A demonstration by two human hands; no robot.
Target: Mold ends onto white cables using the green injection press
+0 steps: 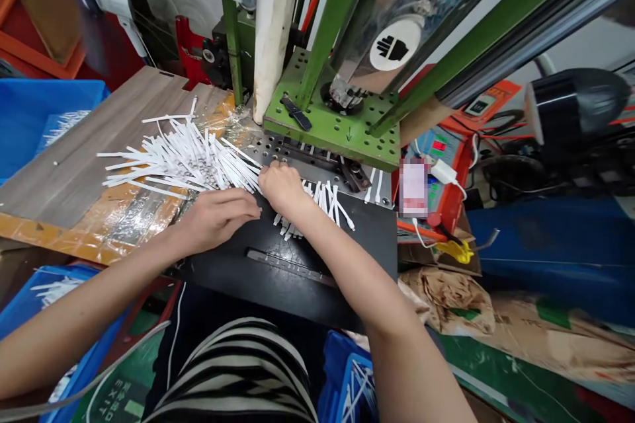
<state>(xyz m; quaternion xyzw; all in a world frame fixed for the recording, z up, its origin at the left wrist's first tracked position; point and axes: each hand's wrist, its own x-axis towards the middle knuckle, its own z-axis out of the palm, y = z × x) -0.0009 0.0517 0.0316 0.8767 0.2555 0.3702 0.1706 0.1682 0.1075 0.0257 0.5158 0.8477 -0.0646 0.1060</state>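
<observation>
A loose heap of thin white strips [186, 155], some with wider flat ends, lies at the left of the press. My right hand [282, 186] is at the right end of this heap, fingers curled closed on the strip ends there; its fingertips are partly hidden. Just left of it and nearer my body, my left hand [221, 217] hovers with its fingers stretched out together and slightly bent, nothing visible in them. A smaller bunch of white strips [330, 203] lies on the black work surface [218, 274], partly behind my right wrist.
A green press plate [332, 125] stands over the metal bed beyond my hands. A steel ruler [290, 267] lies on the black surface. At right are a red control box [456, 192] and a black lamp [578, 106]. Blue bins [30, 96] stand left and below.
</observation>
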